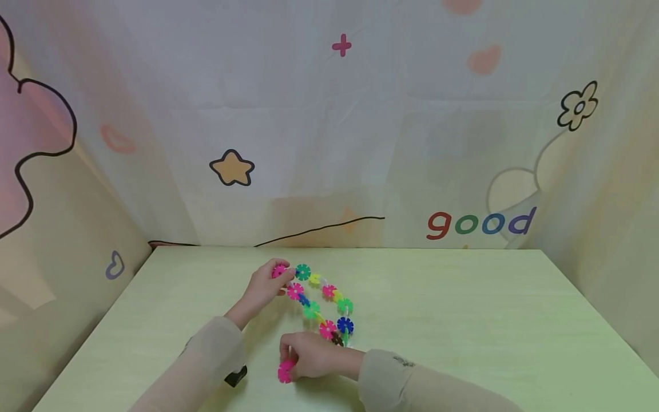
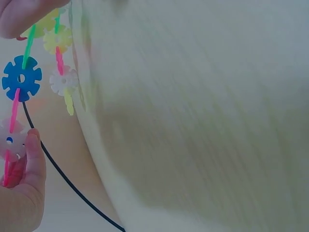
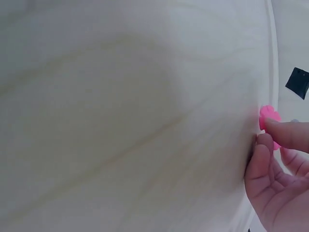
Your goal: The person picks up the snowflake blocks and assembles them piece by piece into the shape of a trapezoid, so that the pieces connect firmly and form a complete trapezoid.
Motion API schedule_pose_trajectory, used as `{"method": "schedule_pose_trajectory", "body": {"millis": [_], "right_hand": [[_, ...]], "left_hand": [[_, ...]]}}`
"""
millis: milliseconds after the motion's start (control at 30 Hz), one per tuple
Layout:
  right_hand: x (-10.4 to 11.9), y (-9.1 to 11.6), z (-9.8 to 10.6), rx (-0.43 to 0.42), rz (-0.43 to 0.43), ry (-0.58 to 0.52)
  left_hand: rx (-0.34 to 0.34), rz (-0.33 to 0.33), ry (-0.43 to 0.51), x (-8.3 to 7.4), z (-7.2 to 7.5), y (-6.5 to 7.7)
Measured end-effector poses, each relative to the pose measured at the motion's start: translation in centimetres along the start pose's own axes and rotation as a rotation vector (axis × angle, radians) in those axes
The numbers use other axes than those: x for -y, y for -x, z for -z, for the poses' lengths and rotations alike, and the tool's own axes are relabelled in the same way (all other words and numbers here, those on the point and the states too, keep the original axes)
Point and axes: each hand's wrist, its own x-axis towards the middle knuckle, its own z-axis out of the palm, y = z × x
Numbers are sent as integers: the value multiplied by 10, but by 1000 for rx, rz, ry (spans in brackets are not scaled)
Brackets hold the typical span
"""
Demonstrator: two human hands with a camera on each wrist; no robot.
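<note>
A chain of notched plastic discs in pink, green, yellow, blue and other colours (image 1: 311,310) makes a long loop near the middle of the table. At its far left end my left hand (image 1: 261,289) pinches the chain by a pink disc (image 1: 278,271). Nearer to me, my right hand (image 1: 311,355) pinches a pink notched disc (image 1: 285,372) between thumb and fingers, and hides part of the loop's near end. In the right wrist view that pink disc (image 3: 269,116) shows at the fingertips. Linked discs, one of them blue (image 2: 21,78), hang at the left wrist view's edge.
The pale green table (image 1: 463,320) runs back to a printed cloth backdrop (image 1: 329,143), with cloth at both sides. A small black object (image 1: 235,376) shows by the left sleeve. A dark curved line (image 2: 72,184) crosses the left wrist view.
</note>
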Motion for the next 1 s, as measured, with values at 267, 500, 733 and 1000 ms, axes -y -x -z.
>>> {"method": "schedule_pose_trajectory", "body": {"millis": [267, 500, 733, 1000], "right_hand": [[-11, 6, 8, -1, 21, -191], [-17, 16, 27, -49, 56, -364], [-22, 27, 52, -103, 96, -479], [-31, 34, 81, -197, 104, -538]], "left_hand": [[11, -14, -11, -6, -1, 4], [2, -15, -49, -13, -2, 4], [16, -28, -66, -22, -5, 9], [39, -64, -81, -28, -8, 12]]}}
